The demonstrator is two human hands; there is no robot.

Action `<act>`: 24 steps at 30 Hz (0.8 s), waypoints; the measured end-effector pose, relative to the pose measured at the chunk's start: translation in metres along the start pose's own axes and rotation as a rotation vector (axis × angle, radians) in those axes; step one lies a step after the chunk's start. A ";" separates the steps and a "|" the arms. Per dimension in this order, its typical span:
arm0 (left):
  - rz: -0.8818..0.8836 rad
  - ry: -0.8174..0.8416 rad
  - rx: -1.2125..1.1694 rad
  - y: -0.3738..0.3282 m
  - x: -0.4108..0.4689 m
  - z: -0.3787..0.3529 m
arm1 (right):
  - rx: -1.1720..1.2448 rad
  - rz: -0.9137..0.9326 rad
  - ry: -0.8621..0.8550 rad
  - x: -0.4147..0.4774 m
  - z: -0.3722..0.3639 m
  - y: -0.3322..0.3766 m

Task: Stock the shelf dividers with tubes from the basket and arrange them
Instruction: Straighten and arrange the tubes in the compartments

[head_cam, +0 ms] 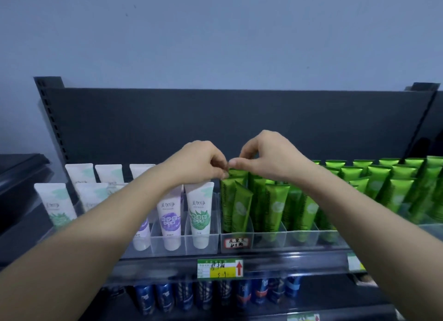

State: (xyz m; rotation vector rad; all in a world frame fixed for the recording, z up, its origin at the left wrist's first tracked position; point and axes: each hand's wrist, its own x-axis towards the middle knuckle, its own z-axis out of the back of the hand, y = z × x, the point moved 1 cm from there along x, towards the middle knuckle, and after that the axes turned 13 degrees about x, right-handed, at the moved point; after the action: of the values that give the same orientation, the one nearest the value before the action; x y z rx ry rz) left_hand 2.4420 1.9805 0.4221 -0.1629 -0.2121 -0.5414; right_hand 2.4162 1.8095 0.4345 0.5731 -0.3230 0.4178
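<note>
A dark shelf (287, 257) with a dark back panel is set against a pale blue-grey wall (215, 33). In the clear dividers (214, 245), a green tube (236, 174) is stood upright at the left end of the green tubes (374, 184), in a back row. Its crimped top edge is pinched by the curled fingers of the left hand (199, 160). The right hand (266, 155) is held just above the same edge, fingers curled and thumb tip meeting the left fingertips; whether it grips cannot be told. White tubes (200, 210) are stood just left, under the left wrist. A price label (220, 268) is fixed on the shelf's front rail.
</note>
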 end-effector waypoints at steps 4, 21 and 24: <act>0.027 0.041 0.089 -0.010 0.007 -0.013 | -0.169 -0.041 0.154 -0.018 -0.002 -0.008; 0.022 0.030 0.005 -0.011 0.021 -0.026 | -0.115 0.071 0.147 -0.027 -0.015 -0.005; 0.002 0.043 0.000 -0.007 0.023 -0.027 | -0.120 0.072 0.154 -0.026 -0.015 -0.005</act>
State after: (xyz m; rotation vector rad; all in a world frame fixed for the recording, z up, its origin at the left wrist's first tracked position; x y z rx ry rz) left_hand 2.4621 1.9578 0.4024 -0.1513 -0.1704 -0.5421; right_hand 2.3992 1.8067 0.4099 0.4107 -0.2202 0.5058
